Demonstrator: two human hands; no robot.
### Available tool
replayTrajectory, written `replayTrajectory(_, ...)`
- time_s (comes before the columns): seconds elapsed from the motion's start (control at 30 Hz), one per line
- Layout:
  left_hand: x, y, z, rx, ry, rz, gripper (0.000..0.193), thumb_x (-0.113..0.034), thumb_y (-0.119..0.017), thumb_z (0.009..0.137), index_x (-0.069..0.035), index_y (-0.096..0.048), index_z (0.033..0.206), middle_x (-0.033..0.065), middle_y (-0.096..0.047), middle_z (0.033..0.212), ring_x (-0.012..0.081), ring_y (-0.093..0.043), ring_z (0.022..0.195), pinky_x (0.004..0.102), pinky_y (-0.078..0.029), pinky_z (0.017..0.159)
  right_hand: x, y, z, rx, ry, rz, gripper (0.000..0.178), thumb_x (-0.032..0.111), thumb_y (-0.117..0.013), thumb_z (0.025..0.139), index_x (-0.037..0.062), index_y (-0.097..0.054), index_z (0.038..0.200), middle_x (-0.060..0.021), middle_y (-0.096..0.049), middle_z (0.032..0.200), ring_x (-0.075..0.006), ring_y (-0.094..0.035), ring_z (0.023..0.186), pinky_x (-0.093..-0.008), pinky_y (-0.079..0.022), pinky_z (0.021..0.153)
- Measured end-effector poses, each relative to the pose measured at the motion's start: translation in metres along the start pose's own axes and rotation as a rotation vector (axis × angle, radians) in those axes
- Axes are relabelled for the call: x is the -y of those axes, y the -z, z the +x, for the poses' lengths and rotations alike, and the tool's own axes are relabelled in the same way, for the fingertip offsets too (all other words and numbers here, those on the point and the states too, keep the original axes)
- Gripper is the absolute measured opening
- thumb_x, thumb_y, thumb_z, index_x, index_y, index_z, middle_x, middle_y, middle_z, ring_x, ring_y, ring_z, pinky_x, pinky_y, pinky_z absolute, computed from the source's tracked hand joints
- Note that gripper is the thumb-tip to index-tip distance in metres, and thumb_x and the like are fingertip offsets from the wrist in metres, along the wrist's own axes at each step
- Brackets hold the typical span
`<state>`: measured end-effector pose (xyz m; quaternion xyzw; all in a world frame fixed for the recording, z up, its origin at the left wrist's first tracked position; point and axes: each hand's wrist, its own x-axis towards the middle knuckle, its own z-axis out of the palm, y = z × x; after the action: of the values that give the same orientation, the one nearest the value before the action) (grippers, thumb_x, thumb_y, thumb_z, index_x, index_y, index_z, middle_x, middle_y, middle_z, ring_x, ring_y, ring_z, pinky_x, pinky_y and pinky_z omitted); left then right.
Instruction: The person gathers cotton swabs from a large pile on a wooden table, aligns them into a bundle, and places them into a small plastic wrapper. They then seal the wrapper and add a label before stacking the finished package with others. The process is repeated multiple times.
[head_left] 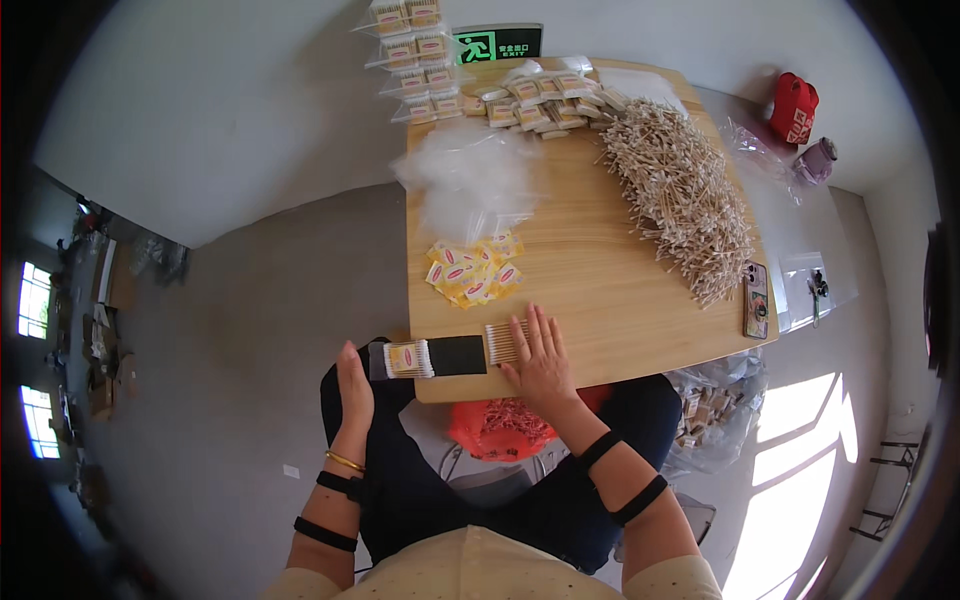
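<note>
My right hand (pixel 542 365) lies flat, fingers stretched out, over a row of cotton swabs (pixel 500 344) at the table's front edge. Its palm hides part of the row. To the left of the row is a flat black strip (pixel 457 355). On the strip's left part rests a bundle of cotton swabs with a yellow and white printed card (pixel 407 359) on it. My left hand (pixel 355 388) is held edge-on with its fingers straight, just left of the strip's end, and nothing shows in it. Loose printed cards (pixel 475 270) lie in a heap farther back.
A large pile of loose swabs (pixel 680 190) covers the table's right side. Clear plastic bags (pixel 470 175) lie behind the cards; packed swabs (pixel 545 100) sit at the back. A phone (pixel 755 300) is at the right edge. A red bag of swabs (pixel 500 430) is below the table.
</note>
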<state>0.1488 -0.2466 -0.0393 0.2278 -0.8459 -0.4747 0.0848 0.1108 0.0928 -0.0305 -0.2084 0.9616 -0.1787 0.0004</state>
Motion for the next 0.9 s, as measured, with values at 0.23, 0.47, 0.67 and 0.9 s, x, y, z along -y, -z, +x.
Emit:
replayTrajectory(0.23,-0.008,-0.054,0.007,0.054,0.366,-0.387,0.055,-0.056,-0.045,0.106,-0.003,-0.058,0.11,0.0064,-0.067,0.092,0.0141,-0.07,0.08,0.0271,-0.053,0.068,0.053,-0.027,0.014,0.007,0.067,-0.022,0.073,0.041,-0.053,0.099,0.0036,-0.031,0.158,-0.024,-0.022,0.166,-0.0351,-0.017,0.157,-0.0498,-0.012,0.128)
replayTrajectory(0.47,0.01,-0.073,0.008,0.084,0.436,-0.598,0.046,-0.053,-0.053,0.104,-0.008,-0.059,0.095,0.0026,-0.065,0.084,0.0116,-0.068,0.071,0.028,-0.056,0.06,0.07,-0.034,0.017,-0.027,0.04,0.025,0.072,0.036,-0.056,0.097,0.004,-0.032,0.157,-0.0249,-0.023,0.165,-0.0365,-0.018,0.156,-0.0526,-0.014,0.127)
replayTrajectory(0.67,0.019,-0.078,0.006,0.096,0.492,-0.74,0.047,-0.054,-0.055,0.104,-0.007,-0.061,0.098,-0.0009,-0.062,0.081,0.0099,-0.064,0.071,0.027,-0.051,0.061,0.078,-0.039,0.02,0.024,0.003,0.034,0.082,0.049,-0.057,0.097,0.0047,-0.028,0.16,-0.0236,-0.019,0.167,-0.0361,-0.015,0.157,-0.0535,-0.012,0.127)
replayTrajectory(0.9,-0.006,-0.081,0.005,-0.02,0.436,-0.717,0.049,-0.053,-0.052,0.105,-0.007,-0.059,0.091,-0.0019,-0.058,0.076,0.0078,-0.055,0.066,0.0274,-0.046,0.06,0.1,-0.047,0.028,0.058,-0.003,-0.01,0.093,0.061,-0.057,0.093,0.0048,-0.026,0.161,-0.0222,-0.018,0.168,-0.0343,-0.013,0.158,-0.0521,-0.011,0.127)
